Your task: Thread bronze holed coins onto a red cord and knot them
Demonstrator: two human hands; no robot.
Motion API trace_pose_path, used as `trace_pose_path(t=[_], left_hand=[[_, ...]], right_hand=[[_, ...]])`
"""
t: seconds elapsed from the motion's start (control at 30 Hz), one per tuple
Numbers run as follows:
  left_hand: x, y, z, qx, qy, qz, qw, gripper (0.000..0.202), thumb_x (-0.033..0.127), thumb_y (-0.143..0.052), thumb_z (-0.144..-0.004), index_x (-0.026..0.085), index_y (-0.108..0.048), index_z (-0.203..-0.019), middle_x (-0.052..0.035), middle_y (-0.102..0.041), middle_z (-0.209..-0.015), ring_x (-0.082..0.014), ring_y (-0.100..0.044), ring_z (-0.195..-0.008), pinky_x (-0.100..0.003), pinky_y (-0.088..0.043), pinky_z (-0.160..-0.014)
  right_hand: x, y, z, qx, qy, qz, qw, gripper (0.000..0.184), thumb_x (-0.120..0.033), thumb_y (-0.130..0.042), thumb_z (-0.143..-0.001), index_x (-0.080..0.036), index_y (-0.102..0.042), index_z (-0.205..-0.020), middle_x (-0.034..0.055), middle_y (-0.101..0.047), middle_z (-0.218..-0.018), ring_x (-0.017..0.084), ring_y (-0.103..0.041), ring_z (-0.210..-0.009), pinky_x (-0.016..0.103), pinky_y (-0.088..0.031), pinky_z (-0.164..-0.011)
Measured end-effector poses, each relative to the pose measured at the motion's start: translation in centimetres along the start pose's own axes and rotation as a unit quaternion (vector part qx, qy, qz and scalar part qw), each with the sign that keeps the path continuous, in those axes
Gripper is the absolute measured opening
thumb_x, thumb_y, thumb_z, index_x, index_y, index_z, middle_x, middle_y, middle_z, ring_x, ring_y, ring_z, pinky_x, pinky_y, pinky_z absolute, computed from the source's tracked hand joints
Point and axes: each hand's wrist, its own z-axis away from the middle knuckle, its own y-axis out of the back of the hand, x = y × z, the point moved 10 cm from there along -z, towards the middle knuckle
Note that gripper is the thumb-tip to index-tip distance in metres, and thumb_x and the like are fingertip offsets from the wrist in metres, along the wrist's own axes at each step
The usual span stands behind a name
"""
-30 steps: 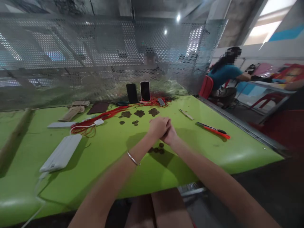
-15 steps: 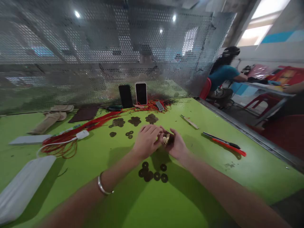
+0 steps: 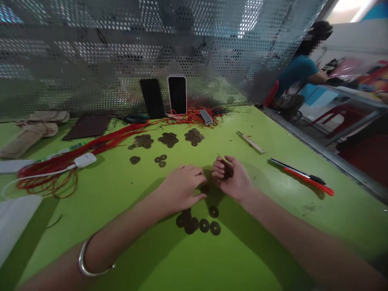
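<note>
My right hand (image 3: 232, 179) is cupped palm up over the green table (image 3: 273, 226), its fingers curled round a small stack of dark holed coins (image 3: 226, 169). My left hand (image 3: 182, 189) is palm down just left of it, fingers curled, fingertips pinched near one coin (image 3: 205, 188) between the two hands. Several loose coins (image 3: 198, 223) lie on the table right below my hands. Three heaps of the same coins (image 3: 168, 139) sit farther back, with a few single ones (image 3: 160, 159) in front of them.
Red cords (image 3: 75, 155) trail across the left. Two phones (image 3: 177, 95) lean against the perforated metal screen (image 3: 121, 52). A white charger plug (image 3: 85, 160), a small knife (image 3: 251, 142) and a red-handled tool (image 3: 303, 176) lie about. A person in a blue top (image 3: 298, 68) sits beyond the right edge.
My hands have parted and dropped toward the table. The left hand let go of the stack and reached down to a coin; the right keeps the stack. The camera tilted down.
</note>
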Motion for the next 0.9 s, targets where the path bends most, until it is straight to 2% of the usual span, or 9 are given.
trace_pose_path(t=[0.2,0.37,0.43,0.5,0.63,0.77,0.9], left_hand=[[-0.8,-1.2,-0.3,-0.007,0.042,0.052,0.998,0.017,0.030,-0.061,-0.081,0.015,-0.060,-0.089,-0.0043,-0.061,-0.090,-0.0202,-0.054,-0.087,-0.036,-0.043,-0.078],[-1.4,-1.7,0.0,-0.002,0.051,0.103,0.993,0.016,0.028,-0.062,-0.079,0.016,-0.058,-0.088,-0.0050,-0.060,-0.092,-0.0218,-0.052,-0.093,-0.038,-0.043,-0.082],[-1.4,-1.7,0.1,0.001,0.057,0.132,0.990,0.014,0.025,-0.062,-0.078,0.017,-0.058,-0.088,-0.0042,-0.060,-0.090,-0.0199,-0.053,-0.089,-0.036,-0.043,-0.079],[-1.4,-1.7,0.1,0.007,0.070,0.160,0.985,0.009,0.022,-0.061,-0.078,0.017,-0.058,-0.085,-0.0025,-0.061,-0.084,-0.0167,-0.054,-0.079,-0.031,-0.044,-0.070],[-1.2,-0.6,0.0,0.055,0.088,0.218,0.970,0.005,0.018,-0.059,-0.080,0.017,-0.056,-0.084,0.0000,-0.061,-0.077,-0.0122,-0.052,-0.065,-0.026,-0.041,-0.058],[-1.3,1.7,0.3,0.149,0.094,0.297,0.939,0.009,0.020,-0.061,-0.080,0.017,-0.058,-0.088,0.0000,-0.064,-0.081,-0.0113,-0.057,-0.070,-0.025,-0.046,-0.063],[-2.4,3.4,1.1,0.217,0.124,0.365,0.897,0.011,0.025,-0.063,-0.079,0.018,-0.063,-0.088,-0.0013,-0.068,-0.083,-0.0129,-0.063,-0.076,-0.027,-0.051,-0.069]], right_hand=[[0.4,-0.4,0.4,-0.014,0.000,-0.005,1.000,0.019,-0.023,-0.035,-0.087,-0.020,-0.038,-0.069,-0.0051,-0.032,-0.051,0.007,-0.034,-0.041,0.018,-0.032,-0.038],[0.2,-0.4,0.6,-0.002,0.006,-0.045,0.999,0.014,-0.024,-0.037,-0.086,-0.019,-0.041,-0.074,-0.0007,-0.045,-0.061,0.008,-0.047,-0.052,0.019,-0.046,-0.050],[0.0,-0.4,0.7,0.004,0.011,-0.049,0.999,0.014,-0.025,-0.036,-0.087,-0.019,-0.042,-0.076,0.0006,-0.048,-0.065,0.009,-0.050,-0.055,0.020,-0.048,-0.054],[-0.3,-0.5,0.9,-0.001,0.014,-0.029,0.999,0.016,-0.025,-0.035,-0.087,-0.020,-0.041,-0.074,-0.0009,-0.045,-0.061,0.008,-0.047,-0.050,0.018,-0.044,-0.047],[-0.5,-0.5,1.0,-0.016,0.015,0.027,0.999,0.024,-0.023,-0.033,-0.089,-0.020,-0.036,-0.065,-0.0075,-0.025,-0.048,0.006,-0.024,-0.036,0.017,-0.021,-0.031],[0.0,-0.4,1.2,-0.024,0.007,0.104,0.994,0.030,-0.026,-0.036,-0.090,-0.020,-0.035,-0.060,-0.0100,-0.018,-0.043,0.006,-0.014,-0.035,0.019,-0.015,-0.031],[1.1,-0.4,1.7,-0.037,-0.014,0.280,0.959,0.031,-0.043,-0.055,-0.084,-0.020,-0.046,-0.066,-0.0109,-0.027,-0.045,0.004,-0.019,-0.036,0.017,-0.016,-0.033]])
